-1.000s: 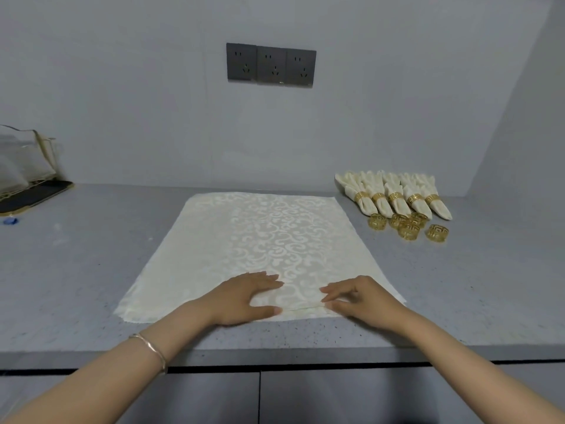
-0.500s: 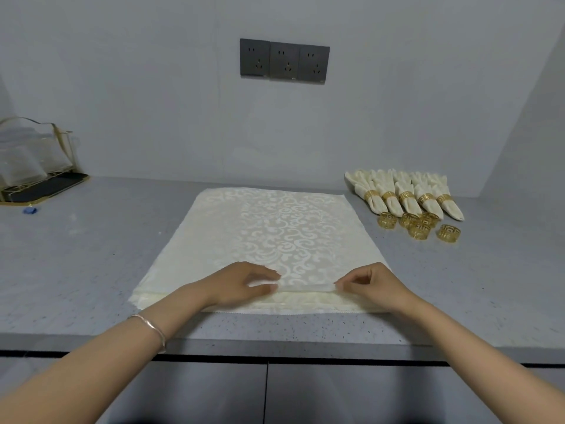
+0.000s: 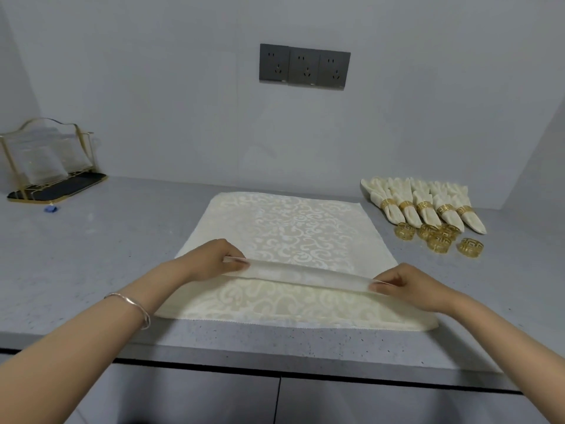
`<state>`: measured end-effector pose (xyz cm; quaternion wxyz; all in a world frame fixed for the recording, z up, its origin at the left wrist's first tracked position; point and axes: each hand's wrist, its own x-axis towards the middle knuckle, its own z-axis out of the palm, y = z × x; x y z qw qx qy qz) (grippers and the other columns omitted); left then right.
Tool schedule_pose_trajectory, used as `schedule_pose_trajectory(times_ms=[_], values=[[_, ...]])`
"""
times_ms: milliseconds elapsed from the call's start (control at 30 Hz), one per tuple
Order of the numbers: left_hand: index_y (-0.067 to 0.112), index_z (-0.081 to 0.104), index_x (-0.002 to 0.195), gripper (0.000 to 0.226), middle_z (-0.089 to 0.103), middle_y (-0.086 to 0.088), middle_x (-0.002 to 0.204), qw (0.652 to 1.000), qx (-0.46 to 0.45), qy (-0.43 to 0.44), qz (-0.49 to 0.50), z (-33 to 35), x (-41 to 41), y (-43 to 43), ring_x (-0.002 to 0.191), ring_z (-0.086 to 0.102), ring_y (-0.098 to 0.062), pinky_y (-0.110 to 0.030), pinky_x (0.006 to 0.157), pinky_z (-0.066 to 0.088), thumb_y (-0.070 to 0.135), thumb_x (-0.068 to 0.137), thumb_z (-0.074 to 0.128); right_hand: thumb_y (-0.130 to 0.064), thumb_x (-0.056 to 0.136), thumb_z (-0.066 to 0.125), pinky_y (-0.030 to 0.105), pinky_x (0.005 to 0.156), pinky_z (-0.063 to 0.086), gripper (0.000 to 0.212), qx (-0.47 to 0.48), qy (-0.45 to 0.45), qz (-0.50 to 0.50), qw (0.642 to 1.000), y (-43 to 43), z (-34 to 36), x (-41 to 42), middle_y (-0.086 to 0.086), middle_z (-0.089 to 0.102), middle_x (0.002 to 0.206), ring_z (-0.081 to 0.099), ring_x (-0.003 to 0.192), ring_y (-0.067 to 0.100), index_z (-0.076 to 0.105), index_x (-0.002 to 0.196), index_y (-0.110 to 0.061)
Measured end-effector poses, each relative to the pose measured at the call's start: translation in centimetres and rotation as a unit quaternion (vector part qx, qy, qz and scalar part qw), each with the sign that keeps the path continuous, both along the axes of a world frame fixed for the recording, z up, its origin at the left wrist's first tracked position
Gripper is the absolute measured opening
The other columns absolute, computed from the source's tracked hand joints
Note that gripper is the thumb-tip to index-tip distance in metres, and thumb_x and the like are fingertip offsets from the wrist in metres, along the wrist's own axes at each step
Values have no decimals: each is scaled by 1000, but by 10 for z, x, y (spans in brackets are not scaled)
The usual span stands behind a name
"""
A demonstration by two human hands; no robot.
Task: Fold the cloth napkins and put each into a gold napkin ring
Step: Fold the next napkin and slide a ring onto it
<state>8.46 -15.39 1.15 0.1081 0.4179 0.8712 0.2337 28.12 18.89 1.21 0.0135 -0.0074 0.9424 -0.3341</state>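
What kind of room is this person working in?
Probably a kitchen or pantry counter: speckled grey worktop over cabinet doors, wall sockets above it, and a gold-wire rack at the far left.

place: kitchen-like | grey counter [image 3: 91,270] | wall sockets [image 3: 304,67] | cabinet fronts [image 3: 195,396]

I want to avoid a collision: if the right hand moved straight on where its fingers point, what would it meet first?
Probably the left hand, which pinches the same raised fold of the napkin; the right hand points leftward along that fold. Depth is unclear.
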Motion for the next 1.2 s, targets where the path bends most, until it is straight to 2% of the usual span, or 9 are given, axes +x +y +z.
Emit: schedule_pose_trajectory(times_ms=[100,200,300,467,633,733,833,1033,1200], values=[[24,32,54,49,29,8,51,995,-67,-75,-15,18,-2,3,46,29,-6,-23,55,22,42,90,61,-39,90,60,20,51,21,49,-1,-111,28,993,9,23,2,0,29,54,24,47,11,45,62,-2],[30,56,71,33,58,19,70,954,-243,-174,0,39,-5,7,71,57,-4,-24,77,47,60,76,69,-41,88,63,15,58,37,34,-17,-262,74,962,18,45,2,-4,52,60,45,52,9,63,71,-12],[27,69,97,39,72,6,101,920,-297,-254,-31,54,-12,11,102,66,-18,-37,100,49,57,73,74,-30,91,63,22,76,49,16,-46,-355,133,924,27,61,-5,-3,71,89,65,81,10,73,89,-18],[25,73,77,24,71,13,77,959,-206,-194,-15,50,-46,21,74,68,-11,-26,77,54,49,80,71,-41,89,63,33,89,52,29,-19,-247,44,968,44,57,-41,6,72,100,67,91,26,73,93,-15],[19,30,50,53,33,11,42,996,-48,-33,71,24,-106,35,42,36,-6,-24,55,29,29,89,64,-38,93,56,20,54,24,45,103,-88,-31,990,64,37,-107,-2,30,58,28,52,10,35,61,-13],[23,50,51,40,53,19,55,990,-35,40,132,9,-134,48,58,50,-1,-25,62,36,29,89,63,-29,90,62,17,53,29,37,137,-41,-56,988,78,23,-146,-4,38,57,33,49,5,50,61,-11],[23,71,84,14,64,15,94,978,-30,95,186,-3,-151,64,91,59,-9,-24,69,37,33,89,62,-28,87,67,16,55,31,34,145,-13,-106,984,91,6,-176,-10,47,56,44,56,5,52,56,-21],[19,69,90,13,64,10,104,957,6,121,264,-18,-179,86,101,58,-11,-24,69,34,29,88,63,-33,81,72,23,82,43,13,146,12,-187,971,106,-21,-220,-4,65,105,60,103,12,65,87,-25],[21,67,88,11,64,11,105,951,8,125,283,-28,-194,93,106,56,-11,-25,70,33,31,88,63,-34,82,71,27,87,44,22,148,9,-214,965,110,-31,-236,-2,65,113,58,106,15,69,98,-19]])
